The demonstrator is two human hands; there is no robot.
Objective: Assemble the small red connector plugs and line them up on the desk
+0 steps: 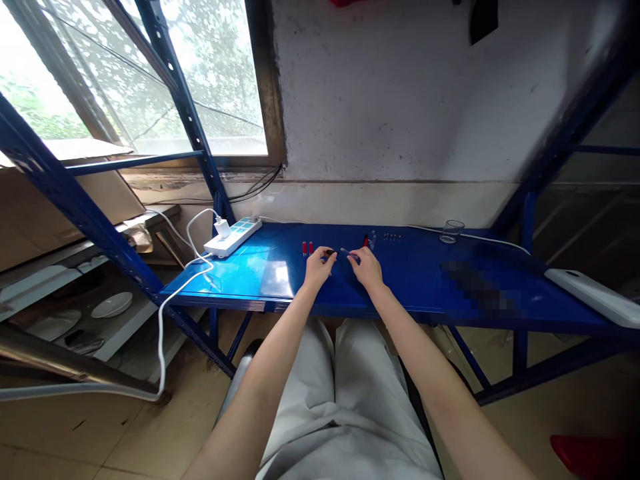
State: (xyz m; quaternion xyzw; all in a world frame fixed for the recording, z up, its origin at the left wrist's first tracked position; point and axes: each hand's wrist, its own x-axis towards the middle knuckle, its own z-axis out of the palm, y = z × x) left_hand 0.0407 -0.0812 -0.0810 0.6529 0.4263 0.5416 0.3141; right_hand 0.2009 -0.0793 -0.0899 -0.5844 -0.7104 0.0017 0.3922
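Observation:
Above the blue tabletop (265, 263), my left hand (317, 268) pinches a small dark piece (331, 252), too small to name. Opposite it, my right hand (369, 269) is closed on a small, thin, clear bluish piece (345, 251). The two pieces point towards each other with a narrow gap between them. Just left of my left hand are two small red pieces (304, 249). Behind my right hand are a red and dark piece (365, 241) and some clear pieces (373, 239). Several tiny bits (393, 237) lie in rows farther right.
A white power strip (233, 237) with a plugged-in adapter stands at the table's left; its white cable (161, 333) hangs over the edge. Towards the right are a clear glass (452, 231), a blurred-out dark object and a white flat device (595, 297). Blue posts (180, 100) frame the table.

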